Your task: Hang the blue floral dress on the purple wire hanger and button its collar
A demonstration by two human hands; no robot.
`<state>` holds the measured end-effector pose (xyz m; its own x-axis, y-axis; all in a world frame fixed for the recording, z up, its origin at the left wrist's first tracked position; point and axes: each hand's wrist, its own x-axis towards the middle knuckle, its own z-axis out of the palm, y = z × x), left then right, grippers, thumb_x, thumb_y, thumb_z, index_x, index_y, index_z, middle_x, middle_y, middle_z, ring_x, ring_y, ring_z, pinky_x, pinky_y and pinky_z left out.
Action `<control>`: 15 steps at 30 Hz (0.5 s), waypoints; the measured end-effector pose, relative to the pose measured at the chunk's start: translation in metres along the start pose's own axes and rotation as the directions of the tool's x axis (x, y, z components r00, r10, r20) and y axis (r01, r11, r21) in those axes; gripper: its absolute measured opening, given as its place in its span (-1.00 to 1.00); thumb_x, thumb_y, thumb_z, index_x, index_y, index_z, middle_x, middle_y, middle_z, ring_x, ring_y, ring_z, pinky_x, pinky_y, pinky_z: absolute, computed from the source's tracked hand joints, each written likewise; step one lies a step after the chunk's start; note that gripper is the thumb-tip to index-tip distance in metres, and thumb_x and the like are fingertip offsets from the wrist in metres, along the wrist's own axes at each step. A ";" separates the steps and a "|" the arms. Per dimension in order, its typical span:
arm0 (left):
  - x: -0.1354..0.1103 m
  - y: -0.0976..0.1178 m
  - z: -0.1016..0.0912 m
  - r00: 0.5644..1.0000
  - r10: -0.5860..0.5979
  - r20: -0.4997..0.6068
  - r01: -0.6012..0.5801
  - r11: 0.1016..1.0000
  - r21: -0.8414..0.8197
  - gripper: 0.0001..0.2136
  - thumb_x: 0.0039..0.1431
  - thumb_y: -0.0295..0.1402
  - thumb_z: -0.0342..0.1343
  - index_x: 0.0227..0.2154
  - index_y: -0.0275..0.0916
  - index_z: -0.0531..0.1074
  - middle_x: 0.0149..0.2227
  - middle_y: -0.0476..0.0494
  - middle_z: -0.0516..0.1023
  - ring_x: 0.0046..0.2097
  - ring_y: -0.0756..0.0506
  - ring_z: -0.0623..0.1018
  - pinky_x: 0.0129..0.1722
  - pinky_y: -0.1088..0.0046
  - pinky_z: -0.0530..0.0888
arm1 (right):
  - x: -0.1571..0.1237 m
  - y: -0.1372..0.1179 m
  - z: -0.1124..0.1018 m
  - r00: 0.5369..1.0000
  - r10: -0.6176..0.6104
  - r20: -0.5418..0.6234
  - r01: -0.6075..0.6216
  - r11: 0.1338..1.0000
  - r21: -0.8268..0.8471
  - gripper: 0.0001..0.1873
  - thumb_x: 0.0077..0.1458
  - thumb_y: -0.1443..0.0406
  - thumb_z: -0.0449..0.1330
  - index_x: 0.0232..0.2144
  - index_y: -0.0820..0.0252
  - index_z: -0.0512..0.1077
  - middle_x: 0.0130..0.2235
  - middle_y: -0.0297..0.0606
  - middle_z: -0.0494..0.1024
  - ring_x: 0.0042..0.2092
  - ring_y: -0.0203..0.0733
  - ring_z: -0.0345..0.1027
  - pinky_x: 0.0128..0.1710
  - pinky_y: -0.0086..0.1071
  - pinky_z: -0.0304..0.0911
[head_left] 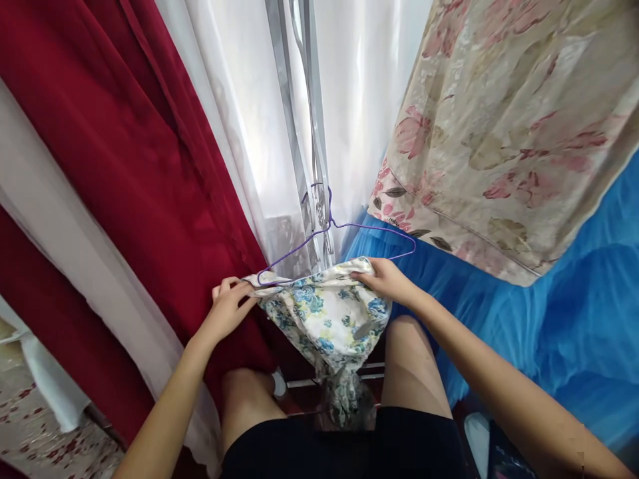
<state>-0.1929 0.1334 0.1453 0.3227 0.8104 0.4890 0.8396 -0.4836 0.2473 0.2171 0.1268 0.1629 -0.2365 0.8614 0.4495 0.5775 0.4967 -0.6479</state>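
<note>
Two hands hold a flowered garment (332, 309) beside a purple hanger (330, 216)

I see a person's bare arms reach forward over dark shorts (294, 446). The garment, white with blue and yellow-green flowers, hangs between the two hands, in front of the person and between the bare knees (407, 346). The hands are well apart. The left hand (232, 307) is closed on the garment's upper left corner, next to the hanger's left end, which lies at the cloth. The right hand (387, 276) pinches the upper right edge, thumb and fingers clamped on the fabric; the hanger's right end sticks out bare above it. Lower down, the garment narrows into a bunched, blurred tail. The hanger's hook is up against pale upright bars (292, 100); I cannot tell whether it is caught on them. White cloth (229, 86) hangs behind, deep red cloth (150, 166) to the left, and, to the right, beige rose-patterned fabric (504, 133) over gauzy blue material (579, 313).
</note>
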 end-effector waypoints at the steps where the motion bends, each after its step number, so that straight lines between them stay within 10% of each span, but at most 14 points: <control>1: 0.010 0.002 -0.004 0.999 0.016 -0.044 -0.016 1.000 0.006 -0.74 0.31 -0.14 0.07 -0.12 -0.03 0.61 0.10 -0.21 0.59 0.18 -0.40 0.28 0.22 -0.13 0.08 | 0.005 0.006 0.007 1.000 0.018 -0.007 -0.019 0.997 -0.077 -0.70 0.22 0.15 0.17 -0.31 0.26 0.59 -0.32 -0.17 0.67 -0.27 -0.02 0.49 -0.30 -0.36 0.24; 15: 0.068 0.106 -0.009 0.928 0.258 -0.268 -0.241 0.966 0.093 -0.74 0.39 -0.28 -0.03 -0.06 -0.26 0.49 0.00 -0.32 0.54 -0.01 -0.33 0.42 0.07 0.13 0.34 | -0.004 -0.018 0.049 0.995 0.074 -0.068 -0.091 0.953 -0.289 -0.69 0.27 0.17 0.17 -0.43 0.19 0.57 -0.38 -0.02 0.66 -0.32 0.01 0.51 -0.39 -0.33 0.05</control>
<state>-0.0864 0.1343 0.2122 0.3989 0.5392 0.7418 0.7738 -0.6319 0.0432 0.1695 0.1198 0.1431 -0.1397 0.8867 0.4407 0.7978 0.3644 -0.4803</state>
